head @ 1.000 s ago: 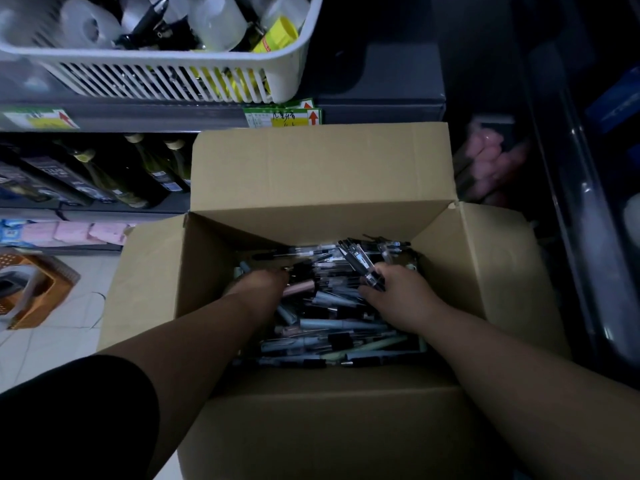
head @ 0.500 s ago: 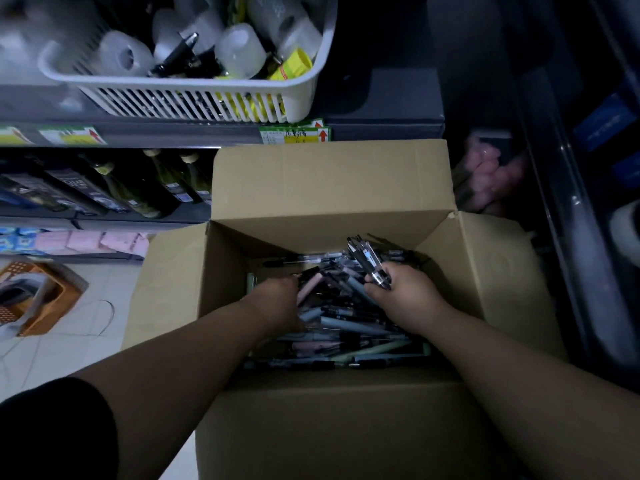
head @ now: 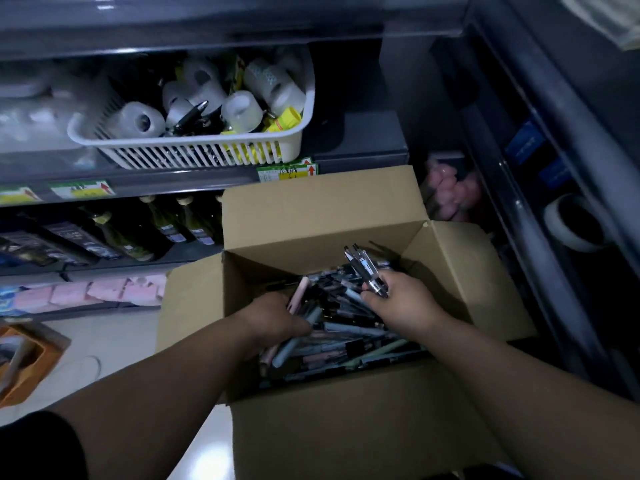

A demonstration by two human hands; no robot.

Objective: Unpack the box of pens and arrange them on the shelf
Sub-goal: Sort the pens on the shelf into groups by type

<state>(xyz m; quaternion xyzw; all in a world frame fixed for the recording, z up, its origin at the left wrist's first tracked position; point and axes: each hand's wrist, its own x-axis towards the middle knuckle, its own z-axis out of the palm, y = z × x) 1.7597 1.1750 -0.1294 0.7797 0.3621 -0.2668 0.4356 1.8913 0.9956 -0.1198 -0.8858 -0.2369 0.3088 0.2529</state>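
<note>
An open cardboard box (head: 346, 420) stands in front of me, its flaps (head: 311, 209) folded out. Inside lies a jumbled heap of pens (head: 346, 337), dark, grey-blue and pink. My right hand (head: 401, 303) grips a small bundle of clear-bodied pens (head: 365, 266) that stick up out of the heap. My left hand (head: 277, 318) is down among the pens at the left of the box and holds a few, a pink pen (head: 298, 296) and a grey-blue one (head: 292, 344) showing on either side of it. The grey shelf (head: 360, 157) runs just behind the box.
A white slatted basket (head: 194, 150) with tape rolls and dark pens sits on the shelf above the box. Bottles (head: 162, 226) line the lower shelf. Pink packs (head: 104, 292) lie below them. An orange basket (head: 31, 362) stands on the tiled floor. Dark shelving (head: 554, 168) rises at right.
The view has tilted up, showing more shelf. My right hand has lifted its pen bundle a little. My left hand has closed round pens and drawn them up from the heap.
</note>
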